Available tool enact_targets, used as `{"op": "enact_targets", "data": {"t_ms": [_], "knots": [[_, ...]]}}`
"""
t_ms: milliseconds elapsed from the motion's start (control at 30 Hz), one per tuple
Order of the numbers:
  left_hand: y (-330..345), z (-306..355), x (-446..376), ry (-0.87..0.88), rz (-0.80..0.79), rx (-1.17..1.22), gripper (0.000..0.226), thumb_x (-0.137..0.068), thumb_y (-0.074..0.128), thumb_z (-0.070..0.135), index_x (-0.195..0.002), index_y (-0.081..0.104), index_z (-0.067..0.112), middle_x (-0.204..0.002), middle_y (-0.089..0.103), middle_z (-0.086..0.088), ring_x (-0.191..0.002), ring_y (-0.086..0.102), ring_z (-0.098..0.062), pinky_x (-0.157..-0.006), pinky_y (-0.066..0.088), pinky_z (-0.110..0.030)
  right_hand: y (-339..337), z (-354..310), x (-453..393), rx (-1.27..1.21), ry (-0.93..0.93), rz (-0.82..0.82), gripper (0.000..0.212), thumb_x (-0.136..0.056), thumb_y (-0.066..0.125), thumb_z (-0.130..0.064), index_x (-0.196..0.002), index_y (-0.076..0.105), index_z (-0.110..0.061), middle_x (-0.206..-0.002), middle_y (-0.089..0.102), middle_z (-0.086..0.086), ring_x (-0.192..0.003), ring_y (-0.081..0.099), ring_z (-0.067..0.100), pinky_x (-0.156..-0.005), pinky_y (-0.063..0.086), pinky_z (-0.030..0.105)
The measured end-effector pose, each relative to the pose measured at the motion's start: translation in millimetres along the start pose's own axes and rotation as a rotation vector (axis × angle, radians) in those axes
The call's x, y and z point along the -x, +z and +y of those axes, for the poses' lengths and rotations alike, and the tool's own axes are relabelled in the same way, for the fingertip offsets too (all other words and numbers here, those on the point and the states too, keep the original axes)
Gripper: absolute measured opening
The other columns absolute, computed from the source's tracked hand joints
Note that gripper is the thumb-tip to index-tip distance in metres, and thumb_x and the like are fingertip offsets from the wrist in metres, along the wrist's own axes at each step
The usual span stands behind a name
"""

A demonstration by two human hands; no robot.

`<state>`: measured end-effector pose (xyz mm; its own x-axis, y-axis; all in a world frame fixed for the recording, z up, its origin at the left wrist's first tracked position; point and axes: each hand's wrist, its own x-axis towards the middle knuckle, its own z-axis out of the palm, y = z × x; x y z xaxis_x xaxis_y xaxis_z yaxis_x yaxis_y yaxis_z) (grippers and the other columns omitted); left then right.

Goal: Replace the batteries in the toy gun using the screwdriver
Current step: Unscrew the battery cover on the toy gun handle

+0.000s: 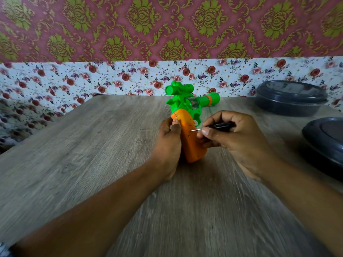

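The toy gun (187,106) has a green body and an orange handle, and lies on the wooden table (92,154) with its barrel pointing to the back right. My left hand (169,143) grips the left side of the orange handle, thumb on top. In my right hand (232,138) is a small black screwdriver (219,126), pinched between thumb and fingers. Its thin metal tip touches the orange handle near a small screw hole. No batteries are in sight.
Two dark grey lidded containers stand at the right: one at the back (290,97), one nearer at the table's right edge (324,143). A floral-papered wall (111,78) runs behind the table.
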<state>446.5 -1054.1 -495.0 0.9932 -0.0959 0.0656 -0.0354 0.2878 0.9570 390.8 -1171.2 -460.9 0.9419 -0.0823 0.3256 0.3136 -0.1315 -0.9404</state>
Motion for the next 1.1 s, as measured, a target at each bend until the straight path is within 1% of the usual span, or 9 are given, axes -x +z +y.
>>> {"op": "enact_targets", "data": {"t_ms": [100, 200, 367, 500, 600, 733, 867, 1033, 1100], "knots": [[-0.3, -0.5, -0.6, 0.012, -0.008, 0.003, 0.032, -0.102, 0.032, 0.022, -0.126, 0.048, 0.009, -0.104, 0.062, -0.009, -0.098, 0.058, -0.022, -0.102, 0.044, -0.051, -1.7, -0.8, 0.0, 0.011, -0.013, -0.005, 0.011, -0.080, 0.061, 0.006, -0.077, 0.062, -0.004, -0.060, 0.067, 0.005, -0.055, 0.064, 0.014, -0.055, 0.055, 0.025], [0.2, 0.3, 0.0, 0.020, -0.014, 0.003, 0.027, -0.102, 0.032, 0.022, -0.121, 0.049, 0.013, -0.099, 0.063, -0.006, -0.095, 0.059, -0.021, -0.101, 0.044, -0.050, -2.2, 0.1, -0.7, 0.024, -0.006, -0.006, 0.011, -0.081, 0.060, 0.004, -0.075, 0.062, -0.005, -0.057, 0.065, 0.004, -0.053, 0.063, 0.015, -0.051, 0.053, 0.024], [-1.3, -1.6, -1.0, 0.027, -0.013, -0.035, 0.032, -0.102, 0.032, 0.024, -0.125, 0.049, 0.011, -0.109, 0.063, -0.012, -0.104, 0.060, -0.028, -0.100, 0.045, -0.051, -1.8, -1.5, 0.5, 0.027, 0.021, -0.021, 0.011, -0.083, 0.059, 0.001, -0.074, 0.061, -0.005, -0.059, 0.064, 0.007, -0.054, 0.062, 0.016, -0.052, 0.052, 0.025], [-0.8, -2.6, -2.2, 0.042, 0.002, -0.030, 0.029, -0.102, 0.033, 0.023, -0.121, 0.050, 0.010, -0.090, 0.062, -0.004, -0.085, 0.058, -0.019, -0.091, 0.048, -0.043, -1.0, -3.5, 0.6, 0.038, 0.077, -0.033, 0.018, -0.091, 0.051, -0.015, -0.079, 0.058, -0.003, -0.061, 0.062, 0.011, -0.053, 0.059, 0.019, -0.050, 0.051, 0.028], [-0.3, -1.7, -1.6, 0.040, 0.006, -0.024, 0.029, -0.102, 0.032, 0.023, -0.122, 0.049, 0.011, -0.090, 0.060, -0.003, -0.086, 0.056, -0.019, -0.091, 0.048, -0.044, -3.6, -3.8, -0.8, 0.136, 0.094, -0.029, 0.027, -0.093, 0.047, -0.024, -0.078, 0.055, -0.003, -0.056, 0.060, 0.012, -0.047, 0.056, 0.021, -0.046, 0.045, 0.031], [-0.2, -1.8, -1.3, 0.043, 0.006, -0.060, 0.034, -0.102, 0.033, 0.024, -0.128, 0.047, 0.009, -0.102, 0.060, -0.009, -0.094, 0.057, -0.022, -0.095, 0.049, -0.047, -4.7, -4.4, -1.2, 0.128, 0.098, -0.014, 0.025, -0.093, 0.048, -0.021, -0.073, 0.053, -0.006, -0.052, 0.058, 0.011, -0.044, 0.053, 0.022, -0.042, 0.042, 0.029], [-1.4, -2.5, -2.2, 0.033, 0.005, -0.075, 0.033, -0.102, 0.033, 0.025, -0.129, 0.047, 0.013, -0.106, 0.061, -0.010, -0.094, 0.058, -0.022, -0.092, 0.051, -0.046, -4.8, -4.7, -1.0, 0.136, 0.094, -0.025, 0.024, -0.092, 0.050, -0.020, -0.072, 0.053, -0.007, -0.051, 0.059, 0.009, -0.045, 0.054, 0.023, -0.043, 0.043, 0.029], [-0.5, -1.2, -2.1, 0.040, 0.010, -0.048, 0.030, -0.102, 0.032, 0.023, -0.125, 0.047, 0.013, -0.094, 0.062, -0.003, -0.086, 0.059, -0.018, -0.089, 0.051, -0.043, -4.7, -8.3, 0.3, 0.168, 0.052, -0.044, 0.019, -0.091, 0.052, -0.014, -0.074, 0.051, -0.006, -0.050, 0.058, 0.007, -0.041, 0.052, 0.021, -0.039, 0.040, 0.027], [0.0, -0.3, -1.2, 0.029, 0.011, -0.038, 0.027, -0.102, 0.031, 0.022, -0.123, 0.047, 0.016, -0.096, 0.062, -0.004, -0.087, 0.060, -0.019, -0.088, 0.052, -0.043, -5.5, -9.4, 0.5, 0.215, 0.019, -0.072, 0.015, -0.091, 0.053, -0.011, -0.078, 0.051, -0.004, -0.051, 0.059, 0.007, -0.038, 0.051, 0.021, -0.036, 0.038, 0.026]]}}
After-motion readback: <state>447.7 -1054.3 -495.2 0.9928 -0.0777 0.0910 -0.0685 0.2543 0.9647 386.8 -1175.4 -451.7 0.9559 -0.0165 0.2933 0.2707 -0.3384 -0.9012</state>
